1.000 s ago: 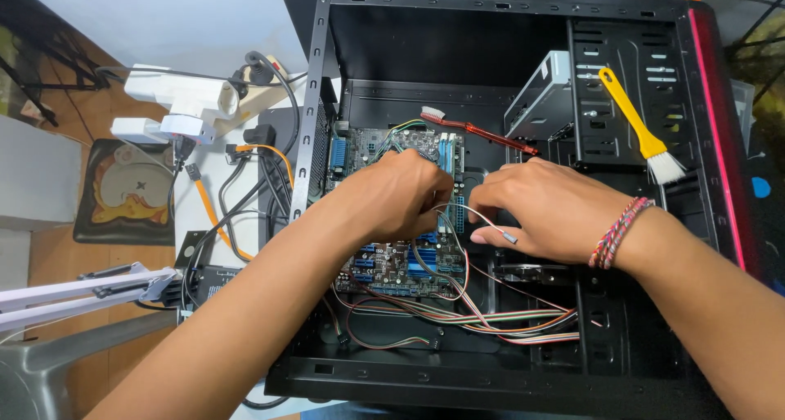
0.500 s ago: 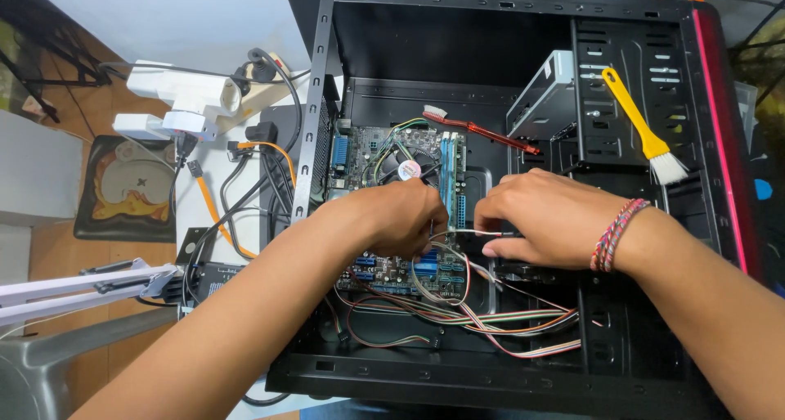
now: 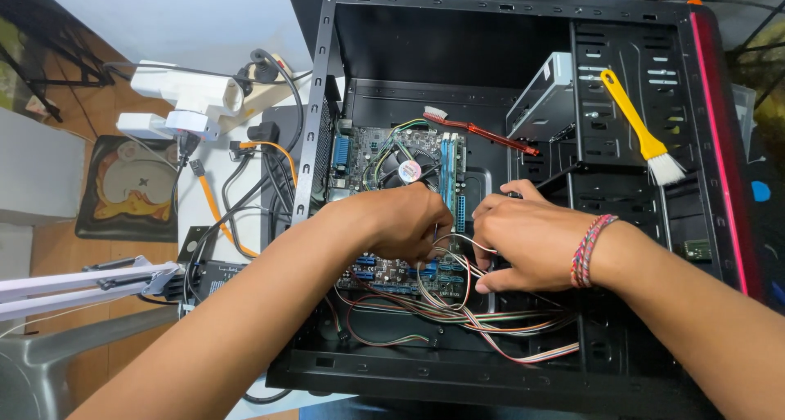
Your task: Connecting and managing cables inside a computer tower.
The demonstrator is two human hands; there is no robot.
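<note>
Both hands work inside an open black computer case (image 3: pixel 523 76) that lies on its side, and much of what they do is hidden by the hands themselves. The left hand (image 3: pixel 401 220) reaches in from the lower left and rests over the middle of the green motherboard (image 3: pixel 368 154); its fingers are curled down and inward, closed around something small among the thin wires (image 3: pixel 458 305), but the back of the hand covers the fingertips, so whether it pinches a connector or a wire cannot be told. The right hand (image 3: pixel 531 240), with a braided bracelet (image 3: pixel 589 250) at the wrist, comes in from the right and lies just beside the left, nearly touching it. Its fingers are bent and half closed, and a thin pale wire loops out between the two hands; what exactly it grips is also hidden. The bundle of coloured wires spreads from under both hands toward the case's lower edge, over the lower part of the board, which is only partly visible.

Above the hands the round cooler fan (image 3: pixel 406 170) and upright memory sticks (image 3: pixel 448 170) show clearly. A red toothbrush (image 3: pixel 482 130) lies slantwise inside the case, and a yellow-handled brush (image 3: pixel 642 130) rests on the perforated drive cage (image 3: pixel 621 85) at the right. Left of the case, on the white counter (image 3: pixel 188 215), black and orange cables (image 3: pixel 245 191) tangle beside a white power strip (image 3: pixel 184 93). A white lamp arm (image 3: pixel 82 281) is cut off at the left edge.
</note>
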